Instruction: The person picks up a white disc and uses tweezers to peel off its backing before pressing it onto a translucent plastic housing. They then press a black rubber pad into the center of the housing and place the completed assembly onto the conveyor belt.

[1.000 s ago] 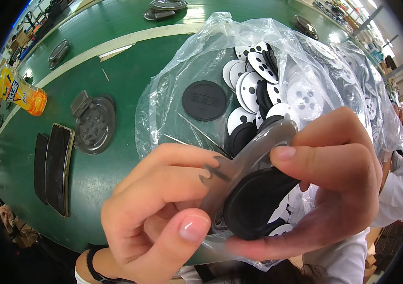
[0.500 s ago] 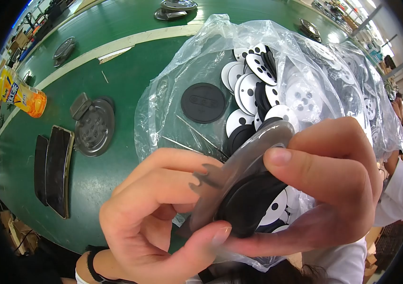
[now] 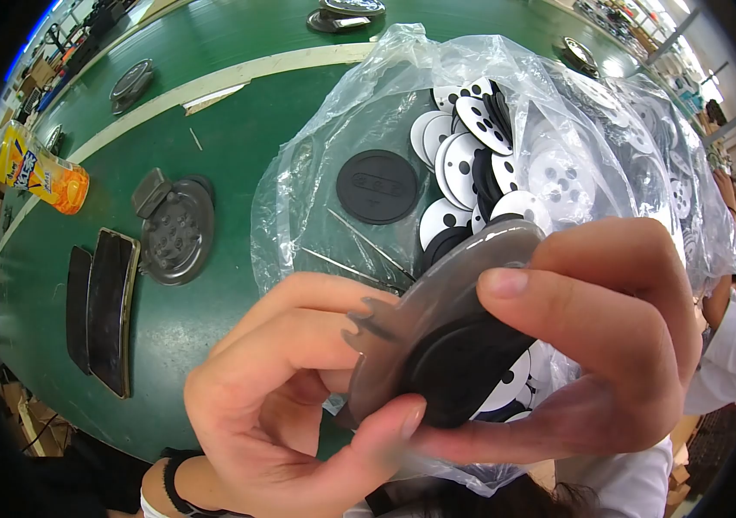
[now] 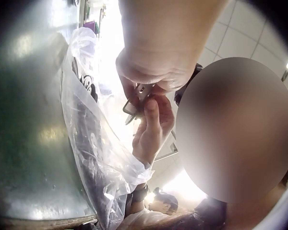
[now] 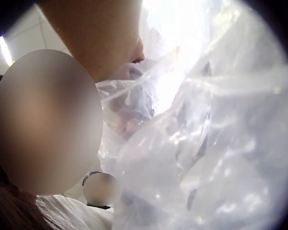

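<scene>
In the head view, my left hand (image 3: pixel 290 388) and right hand (image 3: pixel 610 337) together hold a translucent grey oval plastic cover (image 3: pixel 398 324), tilted up above the bag. Against its near face lies a round black pad (image 3: pixel 463 371). The left fingers curl behind the cover's notched edge, with the left thumb at the pad's lower edge. My right thumb presses on the pad's upper part while a right finger supports it from below. The left wrist view shows the cover (image 4: pixel 131 109) edge-on between both hands. In the right wrist view, plastic hides most of the hold.
A clear plastic bag (image 3: pixel 307 186) holds several white and black discs (image 3: pixel 463 164); a black disc (image 3: pixel 377 186) and tweezers (image 3: pixel 359 233) lie on it. Leftward are another grey cover (image 3: pixel 176 233), a phone-like dark slab (image 3: pixel 113 311) and an orange-yellow pouch (image 3: pixel 44 173). More covers (image 3: pixel 132 85) lie beyond the pale strip.
My left thumb has moved right onto the lower edge of the pad and cover. Both hands have shifted slightly, keeping their hold. The covers beyond the pale strip have slid to the right.
</scene>
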`<action>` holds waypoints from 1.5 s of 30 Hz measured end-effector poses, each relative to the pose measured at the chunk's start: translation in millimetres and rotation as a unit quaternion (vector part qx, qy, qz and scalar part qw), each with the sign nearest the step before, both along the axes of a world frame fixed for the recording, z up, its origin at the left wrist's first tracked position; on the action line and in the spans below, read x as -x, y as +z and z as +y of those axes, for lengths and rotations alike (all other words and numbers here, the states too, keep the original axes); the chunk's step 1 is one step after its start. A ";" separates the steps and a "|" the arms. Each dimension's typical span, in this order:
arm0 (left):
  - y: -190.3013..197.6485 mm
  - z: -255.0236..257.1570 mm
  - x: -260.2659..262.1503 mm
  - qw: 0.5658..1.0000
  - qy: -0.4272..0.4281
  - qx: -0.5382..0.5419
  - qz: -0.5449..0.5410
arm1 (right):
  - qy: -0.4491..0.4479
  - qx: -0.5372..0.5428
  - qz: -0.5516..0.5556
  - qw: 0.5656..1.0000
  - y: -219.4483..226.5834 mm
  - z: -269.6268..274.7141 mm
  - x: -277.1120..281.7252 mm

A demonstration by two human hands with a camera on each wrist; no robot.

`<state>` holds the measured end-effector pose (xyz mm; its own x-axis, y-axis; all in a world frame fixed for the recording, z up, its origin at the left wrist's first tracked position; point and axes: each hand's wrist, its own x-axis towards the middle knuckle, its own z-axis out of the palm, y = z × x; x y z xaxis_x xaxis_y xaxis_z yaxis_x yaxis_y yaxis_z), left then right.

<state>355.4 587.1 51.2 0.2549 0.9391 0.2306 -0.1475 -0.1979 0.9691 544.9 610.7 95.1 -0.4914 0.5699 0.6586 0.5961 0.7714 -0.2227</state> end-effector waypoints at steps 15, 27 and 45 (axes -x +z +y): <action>3.7 -5.2 -1.1 0.999 0.024 0.019 0.042 | 0.034 0.006 0.052 0.998 -17.7 5.2 -5.0; 6.7 -1.7 0.0 0.997 0.018 -0.015 0.077 | 0.097 0.152 0.002 0.984 9.9 7.2 -15.2; 6.8 -4.8 -9.8 0.997 0.051 -0.013 0.058 | 0.127 0.118 -0.004 0.985 10.5 5.5 -16.1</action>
<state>365.2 582.4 58.0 0.1841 0.9558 0.2293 -0.0120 -0.2311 0.9729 561.0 616.3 105.6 -0.6425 0.5651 0.5175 0.3932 0.8228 -0.4104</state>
